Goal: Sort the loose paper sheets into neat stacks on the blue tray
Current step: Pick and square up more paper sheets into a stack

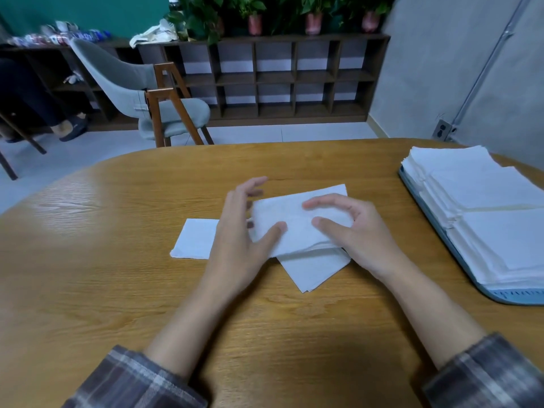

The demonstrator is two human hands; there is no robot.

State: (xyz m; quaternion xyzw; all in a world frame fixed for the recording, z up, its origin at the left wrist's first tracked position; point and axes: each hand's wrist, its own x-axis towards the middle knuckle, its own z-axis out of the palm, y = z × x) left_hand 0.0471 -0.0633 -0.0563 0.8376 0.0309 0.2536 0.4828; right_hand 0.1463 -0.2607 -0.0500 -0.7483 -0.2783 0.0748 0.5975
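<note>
While both hands bracket the sheet bundle (290,228) mid-tabletop, one loose sheet (194,238) lies flat to its left, partly under L hand (238,228). L hand open: thumb on top, fingers spread at bundle's left edge. Second sheet (315,269) pokes out at bundle's near edge. R hand (353,228): fingers arched, tips on top; grip underneath, can't tell. Suggest: square edges btw palms first, then carry level to blue tray (512,298) at tabletop's right edge, matching its stacks (485,207).

Blue tray (512,297) cut off at right edge; left hand (238,231) fingers blurred, partly covering sheet (194,240).

Wooden table (265,334): paper sheets (195,238), blue tray (512,296)
</note>
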